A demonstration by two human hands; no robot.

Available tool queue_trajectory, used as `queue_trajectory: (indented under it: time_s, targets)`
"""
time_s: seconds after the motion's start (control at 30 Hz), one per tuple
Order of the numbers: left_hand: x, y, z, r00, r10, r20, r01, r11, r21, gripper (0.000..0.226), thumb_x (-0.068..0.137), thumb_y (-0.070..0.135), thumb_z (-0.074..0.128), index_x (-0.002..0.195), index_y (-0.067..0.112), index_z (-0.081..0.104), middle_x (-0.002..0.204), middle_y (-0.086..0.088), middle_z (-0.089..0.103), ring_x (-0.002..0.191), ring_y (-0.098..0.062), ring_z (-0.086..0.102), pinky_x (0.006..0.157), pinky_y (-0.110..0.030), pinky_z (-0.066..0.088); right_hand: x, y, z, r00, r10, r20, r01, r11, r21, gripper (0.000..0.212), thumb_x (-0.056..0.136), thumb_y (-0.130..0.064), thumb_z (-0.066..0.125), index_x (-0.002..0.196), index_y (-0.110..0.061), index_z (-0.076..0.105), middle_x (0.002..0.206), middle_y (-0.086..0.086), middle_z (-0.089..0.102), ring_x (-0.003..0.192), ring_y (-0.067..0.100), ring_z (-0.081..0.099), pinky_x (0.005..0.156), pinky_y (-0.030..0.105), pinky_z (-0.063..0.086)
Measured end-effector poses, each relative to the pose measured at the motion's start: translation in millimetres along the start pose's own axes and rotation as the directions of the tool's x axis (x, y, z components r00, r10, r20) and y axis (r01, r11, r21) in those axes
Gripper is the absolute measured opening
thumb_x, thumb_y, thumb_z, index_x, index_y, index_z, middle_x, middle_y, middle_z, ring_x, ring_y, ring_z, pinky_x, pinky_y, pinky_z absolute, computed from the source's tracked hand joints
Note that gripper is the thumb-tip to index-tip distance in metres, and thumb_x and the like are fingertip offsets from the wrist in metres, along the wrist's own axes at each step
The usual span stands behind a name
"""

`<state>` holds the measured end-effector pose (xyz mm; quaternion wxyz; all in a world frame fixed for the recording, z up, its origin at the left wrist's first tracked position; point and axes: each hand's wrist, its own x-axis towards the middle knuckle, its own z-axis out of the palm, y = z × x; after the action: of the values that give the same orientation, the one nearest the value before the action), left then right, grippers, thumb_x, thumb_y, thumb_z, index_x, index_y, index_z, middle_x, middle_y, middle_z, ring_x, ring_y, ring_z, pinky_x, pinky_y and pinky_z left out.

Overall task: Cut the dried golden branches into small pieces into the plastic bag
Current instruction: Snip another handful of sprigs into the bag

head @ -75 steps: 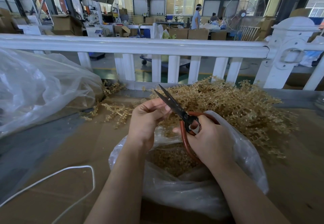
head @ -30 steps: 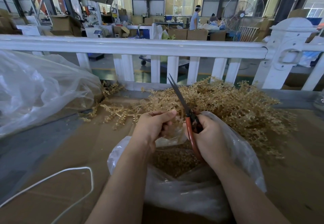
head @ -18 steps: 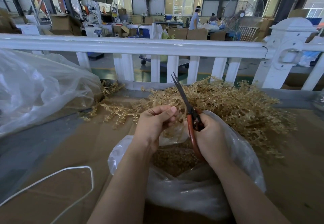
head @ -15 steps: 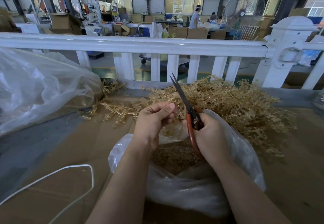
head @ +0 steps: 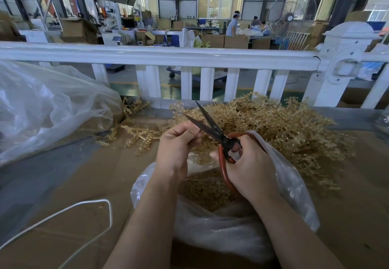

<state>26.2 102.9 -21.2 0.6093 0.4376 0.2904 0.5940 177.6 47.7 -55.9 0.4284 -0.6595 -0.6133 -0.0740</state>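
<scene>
Half a second ago the dark steel blades of the red-handled scissors (head: 219,136) stood closed and pointing up toward the white railing (head: 160,57); now they gape apart, the tips swung left toward the left hand (head: 179,142). That reads as the opening stroke before another snip, so the cutting cycle is mid-run rather than finished. The right hand (head: 250,167) grips the red loops, fingers threaded through them and curled. The left hand is curled with thumb and fingertips pinched together right at the lower blade; it presumably pinches a sprig, but the piece itself is too small to make out. Both hands hover over the mouth of the clear crumpled plastic bag (head: 294,195), which sits on the brown cardboard-covered desk (head: 73,180) and already holds a layer of cut golden bits (head: 202,188). The heap of dried golden branches (head: 284,130) lies just behind the bag against the railing, largely uncut, so plenty of work looks left.
</scene>
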Motion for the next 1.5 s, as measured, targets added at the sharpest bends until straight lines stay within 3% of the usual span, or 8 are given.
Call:
queue_trajectory:
  time_s: [0.27, 0.4, 0.57, 0.8, 0.93, 1.23, 1.37, 1.5]
  targets:
    - [-1.3, -0.7, -1.6, 0.994, 0.031, 0.105, -0.032, 0.999, 0.004, 0.044, 0.093, -0.004, 0.055, 0.061, 0.02, 0.074, 0.065, 0.002, 0.059, 0.065, -0.008, 0.054, 0.07, -0.019, 0.049, -1.4, -0.6, -1.7, 1.0, -0.006, -0.006, 0.006, 1.0, 0.013, 0.053, 0.075, -0.072, 0.059, 0.079, -0.021, 0.048, 0.074, -0.007, 0.055, 0.068, 0.014, 0.053, 0.057, 0.018, 0.034]
    - [-1.3, -1.2, -2.0, 0.995, 0.009, 0.1, -0.006, 0.999, -0.032, 0.034, 0.093, 0.001, 0.056, 0.067, 0.016, 0.07, 0.066, 0.001, 0.057, 0.066, -0.008, 0.053, 0.073, -0.022, 0.048, -0.7, 0.8, -1.2, 1.0, -0.014, -0.02, 0.014, 1.0, -0.013, 0.052, 0.076, -0.071, 0.06, 0.08, -0.021, 0.048, 0.076, -0.007, 0.055, 0.072, 0.012, 0.053, 0.057, 0.016, 0.035]
    - [-1.6, 2.5, -3.4, 0.994, -0.051, 0.101, 0.062, 0.992, -0.111, 0.018, 0.081, 0.02, 0.065, 0.065, 0.021, 0.074, 0.067, 0.004, 0.062, 0.065, -0.005, 0.057, 0.07, -0.018, 0.051, -0.5, 0.6, 0.2, 0.999, -0.002, -0.036, 0.001, 0.999, -0.042, 0.053, 0.077, -0.067, 0.067, 0.085, -0.016, 0.055, 0.081, -0.004, 0.059, 0.078, 0.015, 0.056, 0.061, 0.026, 0.047]
    - [-0.1, 0.9, -4.9, 0.997, -0.058, 0.044, 0.062, 0.994, -0.093, 0.029, 0.09, 0.009, 0.061, 0.069, 0.022, 0.077, 0.076, 0.006, 0.069, 0.07, -0.005, 0.06, 0.072, -0.021, 0.047, -2.5, -4.7, -5.3, 0.993, -0.087, -0.075, 0.087, 0.996, 0.007, 0.046, 0.076, -0.058, 0.074, 0.087, -0.017, 0.055, 0.084, -0.006, 0.057, 0.081, 0.008, 0.05, 0.064, 0.005, 0.031]
    - [-2.1, 1.1, -4.7, 0.996, -0.067, 0.057, 0.073, 0.993, -0.095, 0.013, 0.076, 0.015, 0.066, 0.071, 0.021, 0.076, 0.076, 0.006, 0.069, 0.068, -0.004, 0.061, 0.07, -0.021, 0.048, -2.7, -4.8, -6.9, 0.997, -0.057, -0.044, 0.057, 0.998, 0.008, 0.048, 0.075, -0.062, 0.07, 0.088, -0.018, 0.056, 0.085, -0.006, 0.057, 0.081, 0.009, 0.051, 0.065, 0.005, 0.03]
    - [-3.4, 0.2, -4.8, 0.98, -0.147, 0.131, 0.161, 0.982, -0.102, 0.012, 0.078, 0.018, 0.066, 0.075, 0.02, 0.077, 0.083, 0.002, 0.071, 0.075, -0.008, 0.063, 0.076, -0.025, 0.047, -1.5, -1.3, -3.5, 1.0, -0.015, -0.017, 0.015, 0.999, -0.042, 0.048, 0.076, -0.061, 0.072, 0.085, -0.02, 0.049, 0.084, -0.005, 0.055, 0.08, 0.01, 0.048, 0.06, 0.006, 0.026]
    - [-2.3, 1.1, -5.1, 0.964, -0.201, 0.172, 0.228, 0.961, -0.159, 0.012, 0.077, 0.018, 0.067, 0.069, 0.022, 0.075, 0.077, 0.005, 0.071, 0.071, -0.006, 0.065, 0.068, -0.021, 0.051, -0.4, -1.9, -3.6, 1.0, -0.015, -0.018, 0.014, 0.999, -0.048, 0.048, 0.076, -0.063, 0.069, 0.086, -0.021, 0.048, 0.086, -0.006, 0.055, 0.08, 0.007, 0.046, 0.057, 0.007, 0.026]
    - [-1.2, -1.2, -4.2, 0.978, -0.173, 0.121, 0.192, 0.965, -0.176, 0.009, 0.074, 0.013, 0.067, 0.073, 0.021, 0.071, 0.076, 0.004, 0.07, 0.068, -0.006, 0.062, 0.069, -0.021, 0.049, -0.6, -1.2, -3.3, 1.0, -0.018, 0.005, 0.019, 0.997, -0.08, 0.048, 0.076, -0.063, 0.07, 0.086, -0.021, 0.048, 0.086, -0.007, 0.052, 0.079, 0.009, 0.046, 0.057, 0.007, 0.025]
